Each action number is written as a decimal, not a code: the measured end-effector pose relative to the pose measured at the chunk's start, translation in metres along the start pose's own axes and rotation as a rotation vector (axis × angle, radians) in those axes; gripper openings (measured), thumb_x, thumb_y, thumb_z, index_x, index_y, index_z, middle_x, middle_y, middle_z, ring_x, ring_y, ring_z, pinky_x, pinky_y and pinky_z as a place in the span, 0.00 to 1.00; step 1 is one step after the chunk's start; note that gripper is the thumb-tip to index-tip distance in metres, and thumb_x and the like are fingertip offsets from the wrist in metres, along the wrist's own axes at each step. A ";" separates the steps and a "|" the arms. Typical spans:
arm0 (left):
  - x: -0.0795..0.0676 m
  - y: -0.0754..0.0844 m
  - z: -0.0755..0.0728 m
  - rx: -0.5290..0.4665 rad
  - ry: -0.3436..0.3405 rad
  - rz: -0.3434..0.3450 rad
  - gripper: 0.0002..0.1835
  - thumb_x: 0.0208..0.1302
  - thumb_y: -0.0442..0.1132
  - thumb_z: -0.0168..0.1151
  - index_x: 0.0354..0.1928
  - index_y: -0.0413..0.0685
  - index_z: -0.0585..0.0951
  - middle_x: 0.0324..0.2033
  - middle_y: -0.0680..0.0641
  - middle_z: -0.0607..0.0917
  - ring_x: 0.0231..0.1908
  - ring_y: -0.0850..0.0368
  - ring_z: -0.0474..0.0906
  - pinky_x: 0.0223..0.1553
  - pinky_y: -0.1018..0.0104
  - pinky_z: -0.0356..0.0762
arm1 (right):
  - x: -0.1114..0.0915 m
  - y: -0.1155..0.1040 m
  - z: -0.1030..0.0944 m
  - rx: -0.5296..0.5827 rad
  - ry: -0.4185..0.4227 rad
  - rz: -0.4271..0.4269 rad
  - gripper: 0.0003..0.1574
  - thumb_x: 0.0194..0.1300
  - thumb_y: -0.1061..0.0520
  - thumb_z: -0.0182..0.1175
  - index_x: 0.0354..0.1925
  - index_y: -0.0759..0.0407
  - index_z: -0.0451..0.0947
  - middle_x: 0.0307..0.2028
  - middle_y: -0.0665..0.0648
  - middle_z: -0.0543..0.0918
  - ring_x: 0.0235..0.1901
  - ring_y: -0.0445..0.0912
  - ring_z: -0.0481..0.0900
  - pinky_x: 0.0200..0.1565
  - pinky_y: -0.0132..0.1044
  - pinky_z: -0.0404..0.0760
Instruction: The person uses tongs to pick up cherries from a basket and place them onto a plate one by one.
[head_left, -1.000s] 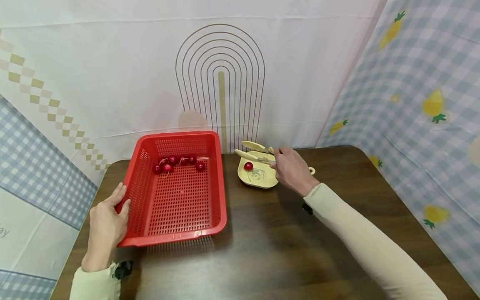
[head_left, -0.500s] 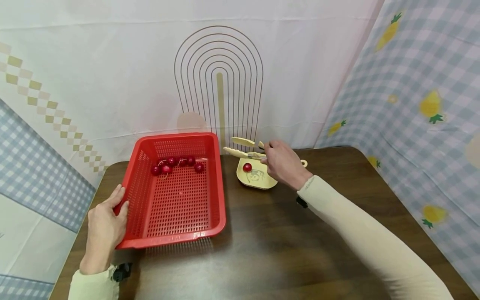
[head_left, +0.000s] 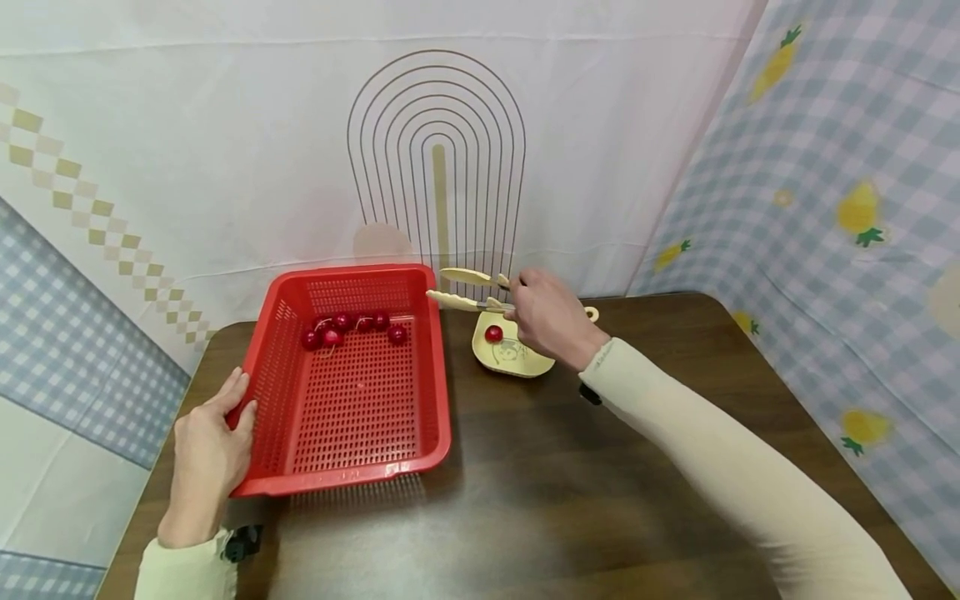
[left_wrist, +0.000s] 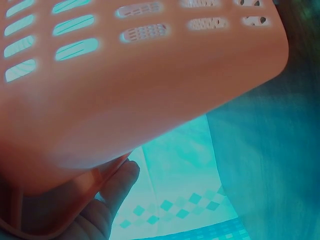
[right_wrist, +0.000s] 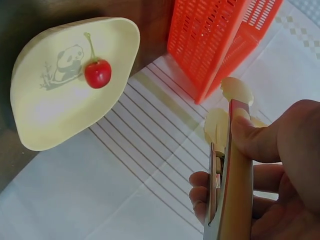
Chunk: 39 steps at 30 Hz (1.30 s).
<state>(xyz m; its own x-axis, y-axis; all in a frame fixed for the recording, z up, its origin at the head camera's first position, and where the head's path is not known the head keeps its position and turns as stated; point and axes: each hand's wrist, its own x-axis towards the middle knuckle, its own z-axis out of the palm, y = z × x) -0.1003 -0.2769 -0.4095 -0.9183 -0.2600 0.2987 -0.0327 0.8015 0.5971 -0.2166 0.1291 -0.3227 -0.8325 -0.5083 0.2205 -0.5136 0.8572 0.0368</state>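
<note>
My left hand (head_left: 208,446) grips the left rim of a red perforated plastic basket (head_left: 441,392). Several dark red cherries (head_left: 332,337) lie toward the back of its floor. In my right hand (head_left: 551,315) is a pair of cream-tipped tongs (head_left: 467,302), its arms apart with nothing between the tips. The tongs reach left, their tips overlapping the basket's back right rim in the head view. Below them a pale yellow dish (head_left: 517,367) with a panda print holds one stemmed cherry (right_wrist: 97,73). The left wrist view shows the basket's outer wall (left_wrist: 150,90) and the thumb (left_wrist: 122,180) at its rim.
Everything stands on a dark brown wooden table (head_left: 570,500). A white cloth backdrop (head_left: 285,167) with arch lines rises right behind it, and a blue checked cloth (head_left: 810,217) borders the right side.
My right hand has carried the tongs leftward, from over the dish to the basket's back right rim. The left hand and basket hold their place; the cherry stays in the dish.
</note>
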 end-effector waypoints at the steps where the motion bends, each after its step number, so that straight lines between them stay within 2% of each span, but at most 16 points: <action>1: 0.000 0.000 0.000 -0.002 0.000 -0.002 0.24 0.71 0.31 0.61 0.68 0.39 0.75 0.67 0.42 0.76 0.62 0.30 0.75 0.58 0.34 0.74 | 0.001 -0.001 -0.001 -0.004 0.001 -0.004 0.18 0.70 0.54 0.64 0.44 0.71 0.82 0.36 0.63 0.82 0.39 0.56 0.80 0.46 0.47 0.82; 10: 0.001 -0.001 0.001 -0.006 -0.001 -0.008 0.25 0.70 0.31 0.61 0.68 0.39 0.75 0.67 0.41 0.76 0.62 0.30 0.75 0.59 0.33 0.73 | 0.013 -0.013 -0.002 -0.015 -0.026 -0.027 0.17 0.68 0.55 0.66 0.45 0.70 0.83 0.43 0.64 0.85 0.45 0.57 0.81 0.55 0.47 0.81; 22: 0.001 0.000 0.001 -0.007 0.003 -0.008 0.25 0.70 0.31 0.62 0.68 0.39 0.75 0.67 0.41 0.76 0.62 0.30 0.75 0.59 0.34 0.74 | 0.028 -0.029 -0.008 -0.077 -0.097 -0.059 0.11 0.63 0.56 0.70 0.37 0.64 0.86 0.43 0.60 0.84 0.45 0.55 0.80 0.54 0.45 0.81; 26: 0.001 0.001 0.001 -0.005 0.007 0.002 0.25 0.69 0.31 0.62 0.67 0.39 0.75 0.67 0.41 0.77 0.61 0.29 0.75 0.58 0.33 0.74 | 0.030 -0.033 -0.008 -0.077 -0.110 -0.070 0.08 0.65 0.57 0.68 0.36 0.63 0.86 0.43 0.60 0.84 0.46 0.55 0.80 0.54 0.45 0.82; 32: 0.001 0.002 0.000 -0.008 -0.002 -0.019 0.25 0.70 0.31 0.61 0.68 0.40 0.75 0.67 0.41 0.76 0.62 0.30 0.75 0.59 0.34 0.74 | 0.035 -0.042 -0.005 -0.140 -0.125 -0.118 0.07 0.67 0.57 0.66 0.36 0.60 0.88 0.42 0.59 0.85 0.46 0.53 0.80 0.53 0.43 0.83; 39: 0.001 0.002 -0.001 -0.007 -0.031 -0.059 0.26 0.71 0.32 0.61 0.69 0.42 0.73 0.69 0.42 0.75 0.63 0.32 0.75 0.60 0.35 0.74 | 0.042 -0.054 -0.002 -0.205 -0.168 -0.111 0.08 0.64 0.56 0.68 0.41 0.57 0.88 0.43 0.57 0.85 0.46 0.51 0.80 0.52 0.42 0.84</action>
<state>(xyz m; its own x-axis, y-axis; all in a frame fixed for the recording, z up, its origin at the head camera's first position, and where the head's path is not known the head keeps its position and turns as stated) -0.1009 -0.2760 -0.4073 -0.9268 -0.2891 0.2396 -0.0840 0.7815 0.6182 -0.2233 0.0619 -0.3134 -0.8051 -0.5918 0.0396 -0.5650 0.7856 0.2523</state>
